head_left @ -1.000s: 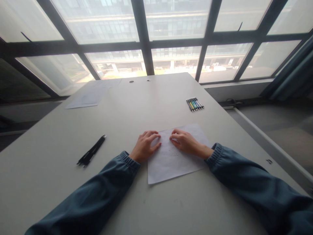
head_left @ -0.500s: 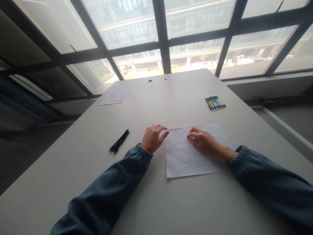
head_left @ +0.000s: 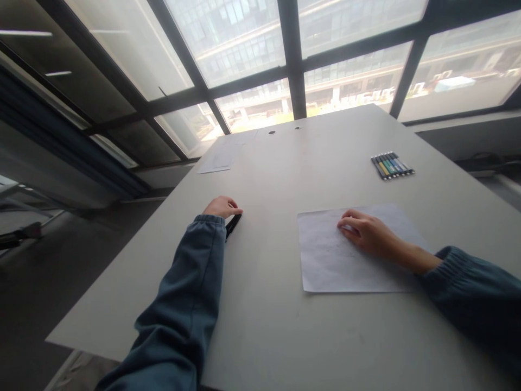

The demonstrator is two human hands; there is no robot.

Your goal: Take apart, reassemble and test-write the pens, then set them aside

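Note:
My left hand (head_left: 223, 207) reaches to the left part of the table, thumb and fingertips closed at the upper end of the black pens (head_left: 233, 227). The pens lie slantwise, partly covered by my hand and sleeve. On a white sheet of paper (head_left: 325, 260) rests my right hand (head_left: 368, 232), its fingers curled together; whatever may be inside them is hidden. Faint marks show on the sheet near those fingertips.
A flat row of coloured markers (head_left: 392, 165) lies at the right, beyond the paper. More sheets (head_left: 217, 160) lie at the table's far left. The white table (head_left: 260, 326) ends near large windows, with a round hole (head_left: 272, 132) close to its far edge.
My left hand has moved left from the paper's edge to the black pens and closed at their upper end. My right hand stays on the paper. The view has turned left.

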